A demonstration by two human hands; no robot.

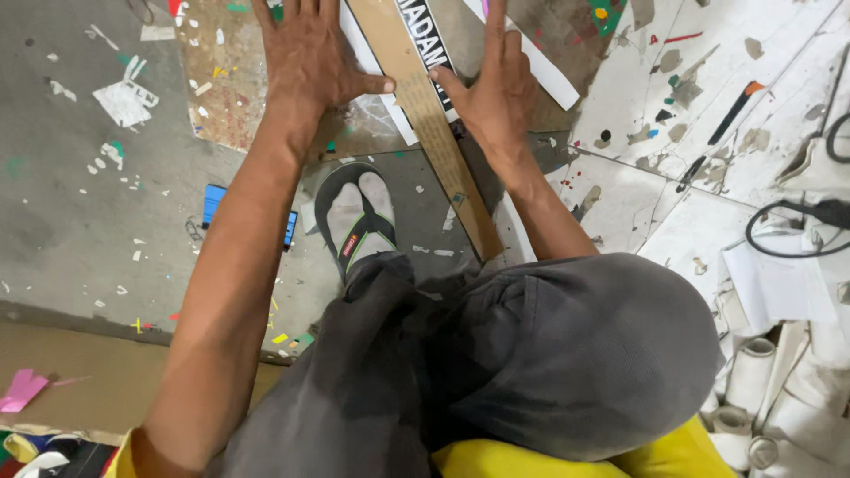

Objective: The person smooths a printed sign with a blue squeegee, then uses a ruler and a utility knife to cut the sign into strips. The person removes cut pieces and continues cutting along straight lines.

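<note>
both palms flat, fingers spread, nothing clasped: left hand (310, 57) on the paint-flecked brown board (221, 80), right hand (496, 93) on the white strip with a black printed band (434, 53). long tan cardboard strip (434, 133) between the thumbs, running back toward the sandalled foot (359, 221). best kept pinned with even downward pressure, thumbs tight to the tan edges, no sideways creep.

Even, fairly bright light falls from above; shadows are soft and short. The white floor (708, 80) at upper right is nearly overexposed. Focus is sharp, with wide-angle stretch at the edges.
</note>
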